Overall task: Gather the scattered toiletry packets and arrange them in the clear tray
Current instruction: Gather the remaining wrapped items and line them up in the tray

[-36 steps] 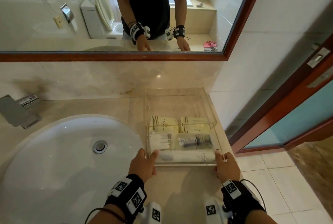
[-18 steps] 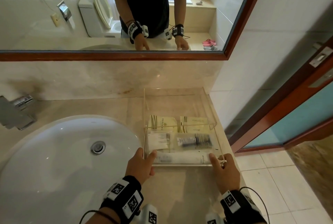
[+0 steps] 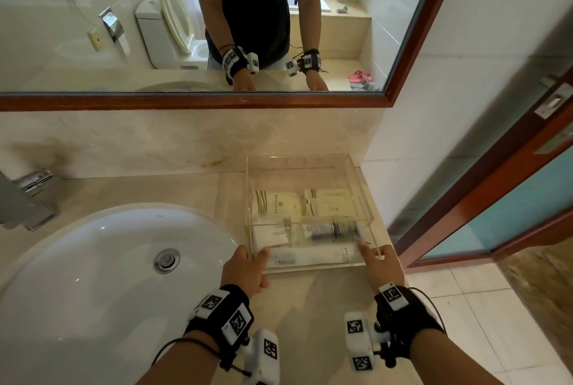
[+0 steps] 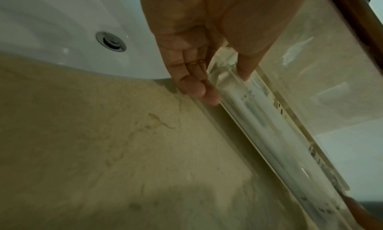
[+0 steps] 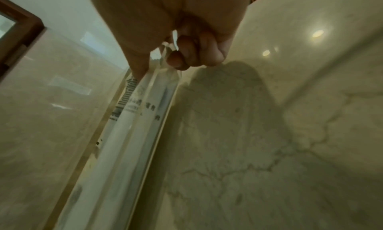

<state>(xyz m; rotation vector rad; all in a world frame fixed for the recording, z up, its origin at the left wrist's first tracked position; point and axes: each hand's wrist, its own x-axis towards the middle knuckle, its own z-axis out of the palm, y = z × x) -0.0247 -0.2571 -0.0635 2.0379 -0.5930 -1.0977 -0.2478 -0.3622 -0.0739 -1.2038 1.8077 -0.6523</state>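
Note:
The clear tray stands on the beige counter, right of the sink. Inside lie two cream packets, a white packet, a packet with a dark tube and a long white packet along the near wall. My left hand pinches the near-left corner, thumb inside and fingers outside, as the left wrist view shows. My right hand grips the near-right corner, thumb inside the wall and fingers curled outside. The long packet lies just behind the wall.
A white sink basin with a metal drain fills the left. A chrome tap stands at the far left. The mirror's wooden frame runs above the backsplash. The counter ends at the right, with tiled floor and a door beyond.
Both hands keep hold of the tray's near corners. The right thumb has slid further in over the near wall. The tray has edged slightly left.

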